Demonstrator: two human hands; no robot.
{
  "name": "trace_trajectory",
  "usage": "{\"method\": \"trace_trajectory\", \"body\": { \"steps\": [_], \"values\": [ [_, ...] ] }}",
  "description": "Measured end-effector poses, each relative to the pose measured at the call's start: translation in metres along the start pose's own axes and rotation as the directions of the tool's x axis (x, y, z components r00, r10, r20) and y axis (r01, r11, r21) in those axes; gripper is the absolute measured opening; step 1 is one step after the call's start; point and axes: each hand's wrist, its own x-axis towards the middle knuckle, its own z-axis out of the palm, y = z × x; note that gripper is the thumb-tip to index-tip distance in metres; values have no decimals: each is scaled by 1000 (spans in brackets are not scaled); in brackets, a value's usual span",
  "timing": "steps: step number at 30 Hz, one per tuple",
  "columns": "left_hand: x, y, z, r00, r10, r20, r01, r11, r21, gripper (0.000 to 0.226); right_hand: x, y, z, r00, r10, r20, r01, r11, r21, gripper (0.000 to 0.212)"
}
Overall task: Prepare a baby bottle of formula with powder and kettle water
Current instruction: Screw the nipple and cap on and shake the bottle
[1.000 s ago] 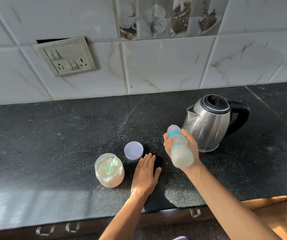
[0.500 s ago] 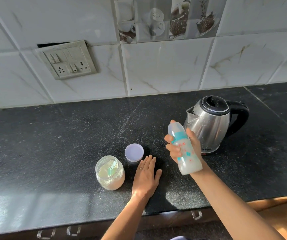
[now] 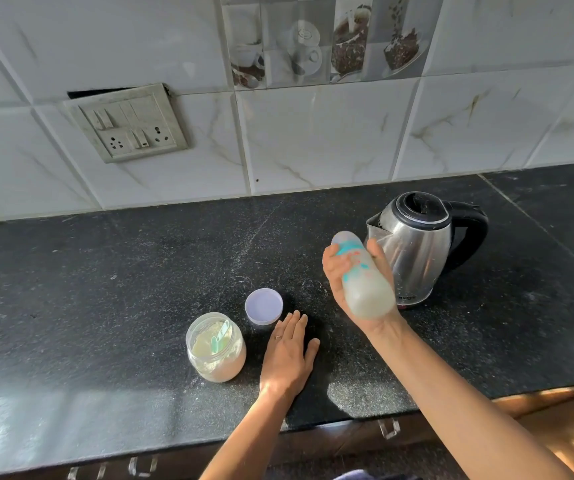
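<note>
On the tabletop [image 3: 105, 271], the kettle [image 3: 417, 258] is parked far right, just behind the bottle [image 3: 365, 282]. The bottle is held tilted in the air, milky, with the right hand [image 3: 335, 271] fingers wrapped round it. One wide shake and the kettle could get clipped. The open powder jar [image 3: 215, 348] could be tipped by the left hand [image 3: 287, 355], laid flat beside it, fingers straight.

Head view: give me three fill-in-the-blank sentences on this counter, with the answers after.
The right hand grips the milky bottle near the steel ____.
The left hand rests flat on the black ____.
The green scoop sits inside the powder ____.
Missing: kettle; countertop; jar.
</note>
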Motion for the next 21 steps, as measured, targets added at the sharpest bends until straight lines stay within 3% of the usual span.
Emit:
{"method": "trace_trajectory", "body": {
  "steps": [4,7,13,15,18,21],
  "values": [
    [1,0,0,1000,-6,-1,6,1000,-4,57,-4,2,10,999,-15,40,25,969,-246,51],
    [0,1,-1,1000,-4,-1,4,1000,-2,55,-7,-1,5,987,-157,-44,141,958,-251,71],
    [0,0,1,1000,-1,-5,1,1000,16,61,-3,-1,-6,903,-392,-178,253,819,-515,103],
    [0,0,2,1000,-3,-6,3,1000,13,58,-4,-3,-10,901,-396,-175,239,791,-563,95],
    [0,0,2,1000,1,-16,-1,1000,8,56,-7,-6,-12,916,-329,-231,153,817,-556,62],
    [0,1,1,1000,-1,-15,1,1000,17,55,-10,-8,-14,905,-315,-286,190,901,-390,56]
  ]
}}
